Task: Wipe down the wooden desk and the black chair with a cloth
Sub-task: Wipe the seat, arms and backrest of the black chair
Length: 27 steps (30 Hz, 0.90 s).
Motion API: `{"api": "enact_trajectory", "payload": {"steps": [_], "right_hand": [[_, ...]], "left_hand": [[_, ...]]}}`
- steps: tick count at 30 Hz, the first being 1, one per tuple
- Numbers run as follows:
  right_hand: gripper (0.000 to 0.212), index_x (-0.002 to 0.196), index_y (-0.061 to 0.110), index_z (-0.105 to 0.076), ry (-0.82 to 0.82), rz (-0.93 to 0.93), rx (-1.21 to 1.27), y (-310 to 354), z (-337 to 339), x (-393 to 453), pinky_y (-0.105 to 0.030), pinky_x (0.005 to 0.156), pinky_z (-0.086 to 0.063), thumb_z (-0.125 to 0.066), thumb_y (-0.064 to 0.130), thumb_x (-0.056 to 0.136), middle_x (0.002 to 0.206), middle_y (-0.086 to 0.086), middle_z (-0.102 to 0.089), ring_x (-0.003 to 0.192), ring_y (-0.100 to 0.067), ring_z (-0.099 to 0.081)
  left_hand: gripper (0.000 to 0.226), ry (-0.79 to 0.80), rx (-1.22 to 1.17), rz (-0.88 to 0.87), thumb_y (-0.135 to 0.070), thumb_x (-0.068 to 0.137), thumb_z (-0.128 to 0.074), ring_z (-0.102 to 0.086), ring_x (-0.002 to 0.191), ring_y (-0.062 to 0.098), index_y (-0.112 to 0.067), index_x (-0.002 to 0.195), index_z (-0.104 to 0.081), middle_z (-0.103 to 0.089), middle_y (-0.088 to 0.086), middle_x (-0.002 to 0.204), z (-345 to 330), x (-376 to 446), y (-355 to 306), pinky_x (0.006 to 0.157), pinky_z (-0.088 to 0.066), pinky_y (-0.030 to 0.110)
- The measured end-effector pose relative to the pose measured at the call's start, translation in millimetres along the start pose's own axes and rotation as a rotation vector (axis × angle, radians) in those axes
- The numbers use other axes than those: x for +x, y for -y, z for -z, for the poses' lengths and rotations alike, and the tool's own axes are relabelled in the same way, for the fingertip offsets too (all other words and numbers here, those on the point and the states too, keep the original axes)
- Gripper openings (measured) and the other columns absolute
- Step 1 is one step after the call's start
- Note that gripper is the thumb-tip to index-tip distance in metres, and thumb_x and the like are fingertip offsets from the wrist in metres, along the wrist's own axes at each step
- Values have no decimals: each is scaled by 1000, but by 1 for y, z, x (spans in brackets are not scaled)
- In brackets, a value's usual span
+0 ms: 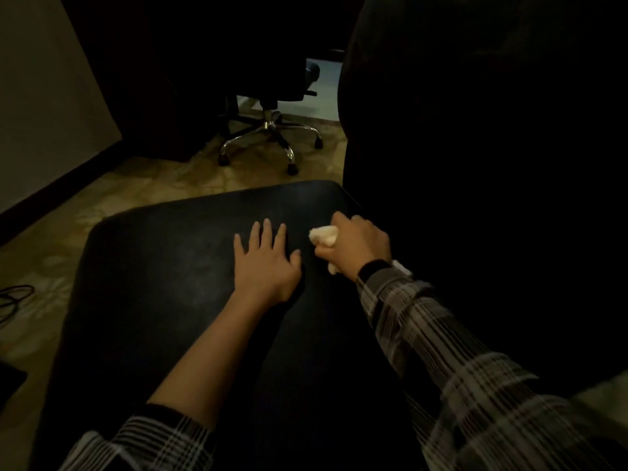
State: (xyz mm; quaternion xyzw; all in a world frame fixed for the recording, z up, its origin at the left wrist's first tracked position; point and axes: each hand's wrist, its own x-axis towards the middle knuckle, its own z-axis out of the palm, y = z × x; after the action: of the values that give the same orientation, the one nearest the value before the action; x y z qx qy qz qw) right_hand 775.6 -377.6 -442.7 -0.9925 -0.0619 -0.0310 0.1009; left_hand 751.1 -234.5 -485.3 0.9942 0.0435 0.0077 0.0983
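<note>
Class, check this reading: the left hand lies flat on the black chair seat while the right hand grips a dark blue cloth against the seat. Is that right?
Not quite: the colour is wrong. In the head view the cloth is pale, whitish cream, not dark blue. The rest holds: the left hand lies flat on the black seat, and the right hand grips the cloth against it.

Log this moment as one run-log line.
left hand: flat on black chair seat | right hand: grips white cloth on seat
</note>
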Motion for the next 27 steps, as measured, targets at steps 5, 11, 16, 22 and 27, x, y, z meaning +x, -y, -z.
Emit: {"api": "enact_trajectory", "payload": {"steps": [5,11,16,22,27], "right_hand": [[56,127,27,-47,-50,75,-52,-4,1,-32,-34,82,-42,-63,51,79,118,-4,-52,111,-23,-50],[46,116,26,-53,-94,113,-12,-5,-6,-27,-32,77,-42,-62,52,79,110,-4,-56,102,-23,-55],[46,119,23,-53,-118,-20,-21,11,-14,73,-35,80,-42,-60,51,84,118,-10,-56,108,-28,-54],[47,122,24,-52,-98,51,-45,17,-11,50,-32,77,-38,-61,49,83,119,-9,-54,109,-27,-53],[47,119,26,-54,-93,159,-10,3,-10,-21,-32,80,-43,-59,52,80,110,-4,-56,103,-22,-54]], "left_hand": [[60,2,-22,3,-46,98,-19,10,145,22,-20,151,-6,4,7,158,4,-2,0,113,11,48],[60,-18,-12,1,-45,99,-18,11,145,23,-19,151,-4,4,9,158,2,1,0,112,12,49],[59,-1,-13,9,-44,99,-16,12,144,24,-19,151,-3,5,9,158,3,-1,-2,112,12,51],[60,-14,-15,37,-44,99,-17,10,145,25,-18,151,-5,4,10,158,4,-3,-2,112,10,52],[58,-18,-32,18,-43,99,-16,10,145,25,-19,151,-5,3,9,158,4,-2,-1,112,11,50]]}}
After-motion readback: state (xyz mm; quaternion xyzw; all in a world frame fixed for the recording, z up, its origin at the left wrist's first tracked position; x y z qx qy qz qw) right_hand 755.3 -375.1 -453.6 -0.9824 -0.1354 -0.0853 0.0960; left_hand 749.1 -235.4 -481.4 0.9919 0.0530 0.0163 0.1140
